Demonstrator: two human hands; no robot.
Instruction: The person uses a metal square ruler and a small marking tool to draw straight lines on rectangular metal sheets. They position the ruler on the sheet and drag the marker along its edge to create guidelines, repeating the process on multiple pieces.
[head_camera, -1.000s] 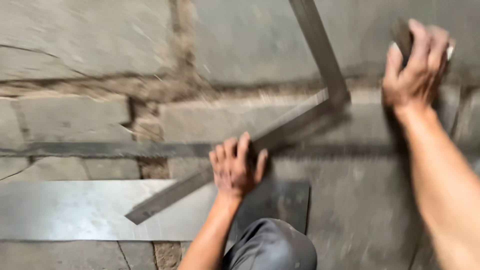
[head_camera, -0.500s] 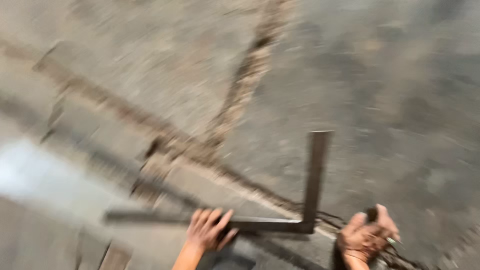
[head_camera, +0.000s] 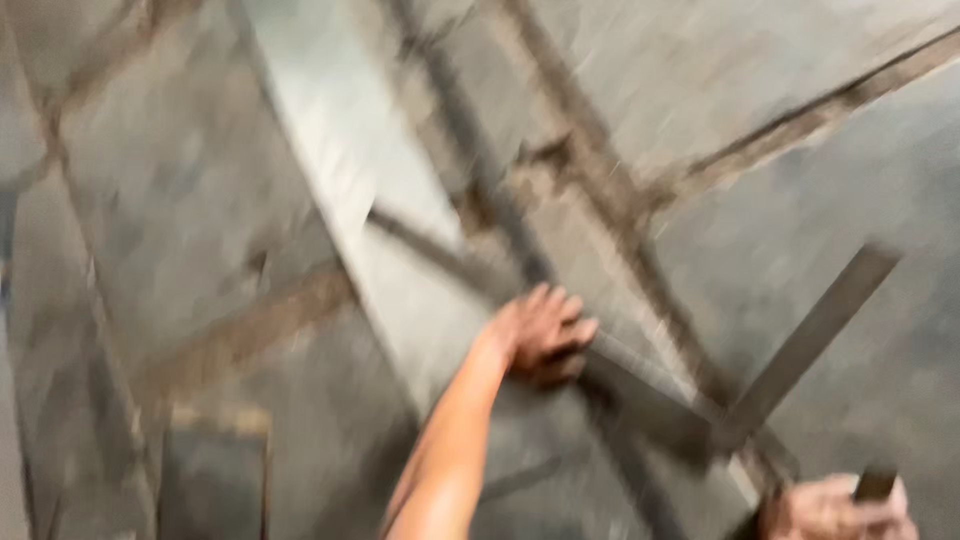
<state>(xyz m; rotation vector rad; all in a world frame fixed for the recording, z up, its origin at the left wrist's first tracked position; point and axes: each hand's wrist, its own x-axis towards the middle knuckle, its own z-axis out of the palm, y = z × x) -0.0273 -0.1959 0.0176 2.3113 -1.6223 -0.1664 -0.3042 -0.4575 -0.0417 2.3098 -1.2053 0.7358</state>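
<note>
Steel square (head_camera: 800, 340) angles upper-right; left hand (head_camera: 545, 335) presses it, right hand (head_camera: 835, 508) grips something dark.

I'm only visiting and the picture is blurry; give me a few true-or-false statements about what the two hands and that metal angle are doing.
1. The left hand rests on the grey L-shaped metal square. True.
2. The right hand is empty. False: it grips a small dark object, too blurred to identify.
3. The square lies on a pale flat metal sheet. True.
4. The ground is green grass. False: it is cracked grey stone floor.
</note>
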